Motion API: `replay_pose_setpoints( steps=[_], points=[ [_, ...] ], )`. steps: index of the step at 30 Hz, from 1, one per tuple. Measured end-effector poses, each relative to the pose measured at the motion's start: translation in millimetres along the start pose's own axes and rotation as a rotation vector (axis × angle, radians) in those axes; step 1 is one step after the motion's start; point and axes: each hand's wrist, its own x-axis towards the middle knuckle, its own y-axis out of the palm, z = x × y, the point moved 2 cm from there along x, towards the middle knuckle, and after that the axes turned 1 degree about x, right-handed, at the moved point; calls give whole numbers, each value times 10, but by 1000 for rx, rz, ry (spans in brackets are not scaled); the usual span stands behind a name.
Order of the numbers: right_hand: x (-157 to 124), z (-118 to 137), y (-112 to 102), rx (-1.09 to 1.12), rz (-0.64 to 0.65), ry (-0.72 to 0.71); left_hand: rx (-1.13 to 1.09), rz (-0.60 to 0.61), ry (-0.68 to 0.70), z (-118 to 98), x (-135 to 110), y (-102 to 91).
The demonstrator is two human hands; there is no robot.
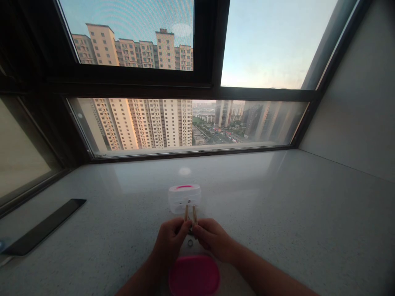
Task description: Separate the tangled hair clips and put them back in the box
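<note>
As left hand (pixel 169 238) and right hand (pixel 215 238) each pinch tan stick (pixel 186 213), from afar I fear fingertip slip dropping one onto ring (pixel 190 246).

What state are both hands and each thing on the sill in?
Left hand: fingers pinching left wooden stick
Right hand: fingers pinching right wooden stick
Both sticks: tips apart
Translucent container: open or shut unclear
Pink lid: lying flat
Small ring: lying loose
Dark slab device: lying flat

The strips (pixel 194 215) are tan, the rounded piece (pixel 194 275) pink, the sill (pixel 296 222) speckled grey.
</note>
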Motion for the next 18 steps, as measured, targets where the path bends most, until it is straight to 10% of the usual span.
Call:
replay_pose_setpoints(
  steps=[18],
  points=[
    [-17, 96, 41, 51, -9, 8, 3, -4, 11, 22, 6, -12]
  ],
)
